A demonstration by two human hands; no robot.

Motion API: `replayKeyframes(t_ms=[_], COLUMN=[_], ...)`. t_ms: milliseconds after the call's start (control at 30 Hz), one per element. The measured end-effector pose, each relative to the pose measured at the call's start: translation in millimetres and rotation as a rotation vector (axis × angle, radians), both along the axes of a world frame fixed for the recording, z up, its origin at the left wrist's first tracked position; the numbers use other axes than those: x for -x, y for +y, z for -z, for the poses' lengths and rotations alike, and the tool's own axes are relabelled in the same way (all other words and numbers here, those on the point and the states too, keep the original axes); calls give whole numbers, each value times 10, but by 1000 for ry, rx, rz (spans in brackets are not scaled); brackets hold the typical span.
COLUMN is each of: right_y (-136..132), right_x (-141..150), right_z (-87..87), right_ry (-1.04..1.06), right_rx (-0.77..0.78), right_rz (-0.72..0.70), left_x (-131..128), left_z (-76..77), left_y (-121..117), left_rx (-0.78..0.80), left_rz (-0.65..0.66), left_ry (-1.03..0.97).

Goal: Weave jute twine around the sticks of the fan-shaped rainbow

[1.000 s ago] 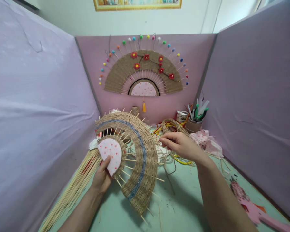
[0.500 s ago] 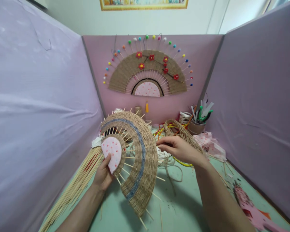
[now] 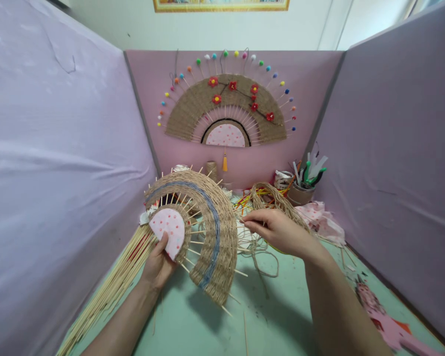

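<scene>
A half-round fan woven from brown twine over thin sticks is held up, tilted, above the table. A blue band curves through its weave, and its base is a pink dotted half-disc. My left hand grips this base, thumb in front and the other fingers hidden behind. Just right of the fan's outer edge, my right hand has thumb and forefinger pinched together on what looks like a thin strand of twine. Stick ends poke out past the woven rim.
A finished fan with red flowers hangs on the pink back panel. Loose twine lies behind my right hand, near a pot of tools. Thin sticks lie at left, a pink tool at right. Cloth-covered panels flank the table.
The fan has turned slightly in my left hand, its lower end rising and its body shifting a little left. My right hand stays pinched, now slightly farther from the rim.
</scene>
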State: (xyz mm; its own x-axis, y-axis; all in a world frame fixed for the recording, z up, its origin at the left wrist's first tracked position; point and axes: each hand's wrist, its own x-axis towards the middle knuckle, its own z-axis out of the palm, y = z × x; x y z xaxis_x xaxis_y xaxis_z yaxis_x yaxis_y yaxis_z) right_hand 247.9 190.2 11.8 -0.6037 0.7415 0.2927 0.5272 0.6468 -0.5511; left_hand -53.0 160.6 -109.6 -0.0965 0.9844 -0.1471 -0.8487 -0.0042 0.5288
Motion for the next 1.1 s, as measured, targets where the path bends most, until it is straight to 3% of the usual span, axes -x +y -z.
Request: replayKeyframes(t_ms=[167,333,567,933,1100], right_y=[-98,-117,-81,3,-49], right_x=[40,66,63,113,129], right_z=[-9,24,44,98,61], right_ry=[-61,-78,-53,-48,-89], right_rx=[-103,-163,-130,-6,-5], right_rz=[70,39,-11,-96,-88], left_x=[55,74,36,91,94], left_z=[73,85,18,132,148], left_y=[41,50,28,59,74], left_rx=[-46,-86,-44,-139,-166], left_rz=[13,24,-10,73,30], left_ry=[-49,-81,-57,-132,-165])
